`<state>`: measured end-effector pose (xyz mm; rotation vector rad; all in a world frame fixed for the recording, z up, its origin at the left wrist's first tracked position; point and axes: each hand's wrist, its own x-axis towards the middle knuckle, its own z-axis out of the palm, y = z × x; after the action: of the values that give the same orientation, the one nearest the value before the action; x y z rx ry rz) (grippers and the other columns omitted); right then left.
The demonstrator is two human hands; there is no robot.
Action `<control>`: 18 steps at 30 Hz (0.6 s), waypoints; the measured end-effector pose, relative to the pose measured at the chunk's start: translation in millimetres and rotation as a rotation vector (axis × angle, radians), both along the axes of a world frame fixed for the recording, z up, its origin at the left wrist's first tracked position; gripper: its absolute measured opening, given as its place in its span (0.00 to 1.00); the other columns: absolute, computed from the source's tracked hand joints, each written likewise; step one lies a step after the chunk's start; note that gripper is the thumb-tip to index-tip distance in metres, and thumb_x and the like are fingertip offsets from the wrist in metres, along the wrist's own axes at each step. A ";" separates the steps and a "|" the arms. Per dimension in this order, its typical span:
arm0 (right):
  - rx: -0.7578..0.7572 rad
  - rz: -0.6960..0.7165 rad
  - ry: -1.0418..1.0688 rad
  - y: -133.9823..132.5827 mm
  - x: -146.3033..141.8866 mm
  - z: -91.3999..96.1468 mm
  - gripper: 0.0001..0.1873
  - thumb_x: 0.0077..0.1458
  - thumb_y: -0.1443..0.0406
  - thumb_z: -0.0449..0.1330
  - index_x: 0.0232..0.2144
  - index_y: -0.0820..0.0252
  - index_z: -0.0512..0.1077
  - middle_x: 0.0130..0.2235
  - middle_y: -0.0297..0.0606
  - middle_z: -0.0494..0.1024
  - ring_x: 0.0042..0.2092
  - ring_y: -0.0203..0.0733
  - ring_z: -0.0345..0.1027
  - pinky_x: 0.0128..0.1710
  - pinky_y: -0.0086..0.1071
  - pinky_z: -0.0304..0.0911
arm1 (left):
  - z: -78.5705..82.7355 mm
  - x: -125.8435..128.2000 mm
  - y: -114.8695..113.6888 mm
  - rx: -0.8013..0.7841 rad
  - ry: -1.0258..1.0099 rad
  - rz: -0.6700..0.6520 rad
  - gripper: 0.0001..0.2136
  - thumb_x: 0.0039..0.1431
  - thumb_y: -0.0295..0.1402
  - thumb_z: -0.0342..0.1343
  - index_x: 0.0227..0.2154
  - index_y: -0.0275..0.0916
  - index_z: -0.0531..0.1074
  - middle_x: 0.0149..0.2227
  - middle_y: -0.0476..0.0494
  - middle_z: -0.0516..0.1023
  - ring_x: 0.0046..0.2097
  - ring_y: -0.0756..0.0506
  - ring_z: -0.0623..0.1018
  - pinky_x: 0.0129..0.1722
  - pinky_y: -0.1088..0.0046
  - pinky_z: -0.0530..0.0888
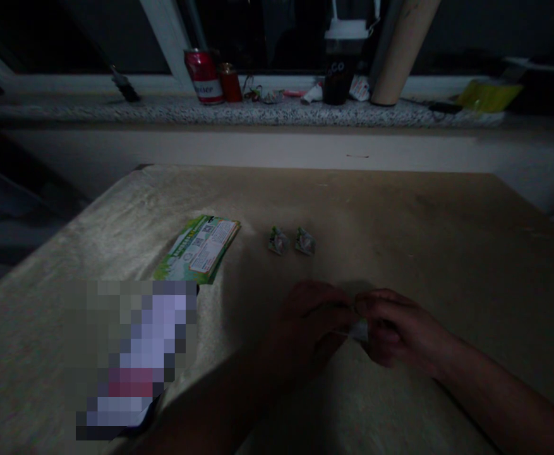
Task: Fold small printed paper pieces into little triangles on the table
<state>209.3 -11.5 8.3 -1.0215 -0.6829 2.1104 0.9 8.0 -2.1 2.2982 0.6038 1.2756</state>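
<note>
My left hand [312,319] and my right hand [395,325] meet over the near middle of the table, fingers pinched together on a small pale piece of folded paper [359,330] between them. Two small folded paper shapes [279,241] [305,241], green and white, lie side by side on the table just beyond my hands. A stack of green printed leaflets [201,249] lies to the left of them.
The table [447,253] has a pale cloth cover. A blurred-out object [134,360] lies at the near left. Behind, a stone windowsill [239,114] carries a red can [204,76], a dark cup with a white lid [340,60], a cardboard tube [402,50] and small clutter.
</note>
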 end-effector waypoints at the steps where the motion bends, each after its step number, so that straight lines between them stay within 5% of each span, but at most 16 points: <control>1: -0.050 0.020 0.019 -0.2 1.1 -0.8 0.17 0.53 0.59 0.69 0.19 0.59 0.69 0.13 0.20 0.53 0.14 0.28 0.46 0.15 0.25 0.56 | 1.2 -0.3 -0.4 0.004 0.000 -0.005 0.07 0.69 0.30 0.55 0.45 0.40 0.77 0.43 0.41 0.83 0.45 0.45 0.81 0.48 0.66 0.76; 4: -0.196 0.153 0.128 1.1 5.8 -4.6 0.19 0.54 0.55 0.68 0.20 0.60 0.70 0.14 0.20 0.55 0.14 0.28 0.45 0.16 0.25 0.58 | 6.8 -1.1 -3.5 -0.109 0.012 0.023 0.08 0.69 0.30 0.55 0.43 0.37 0.79 0.38 0.41 0.84 0.39 0.45 0.81 0.43 0.69 0.76; 7: -0.218 0.237 0.235 3.8 8.1 -7.0 0.21 0.57 0.48 0.65 0.25 0.58 0.72 0.15 0.21 0.58 0.14 0.29 0.46 0.17 0.27 0.60 | 11.2 -1.2 -4.9 -0.566 0.011 0.176 0.08 0.66 0.36 0.60 0.35 0.38 0.81 0.31 0.45 0.83 0.32 0.47 0.79 0.34 0.72 0.73; 11: 0.233 0.084 -0.055 2.7 4.9 -5.5 0.26 0.62 0.46 0.61 0.23 0.59 0.70 0.15 0.26 0.63 0.18 0.32 0.54 0.21 0.28 0.56 | 11.4 -0.1 -0.8 -1.093 -0.249 0.191 0.12 0.59 0.42 0.65 0.31 0.37 0.82 0.28 0.46 0.82 0.29 0.48 0.77 0.30 0.74 0.71; 14: 0.549 0.055 -0.328 -1.9 1.3 -3.6 0.29 0.64 0.45 0.60 0.22 0.60 0.70 0.18 0.30 0.66 0.22 0.33 0.57 0.23 0.28 0.53 | 10.8 1.7 1.2 -1.211 -0.369 0.067 0.12 0.55 0.42 0.68 0.29 0.36 0.81 0.27 0.46 0.81 0.28 0.49 0.76 0.32 0.75 0.72; 18: 0.734 0.095 -0.422 -6.2 -1.4 -1.8 0.26 0.69 0.49 0.55 0.27 0.61 0.72 0.22 0.29 0.62 0.24 0.33 0.54 0.24 0.29 0.51 | 10.3 3.9 -0.6 -1.239 -0.355 -0.069 0.13 0.55 0.41 0.68 0.26 0.35 0.81 0.25 0.47 0.80 0.28 0.50 0.76 0.32 0.75 0.72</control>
<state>207.8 -17.7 6.5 -1.0052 -1.5887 1.4979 4.7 7.4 8.2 1.0380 0.8392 0.8283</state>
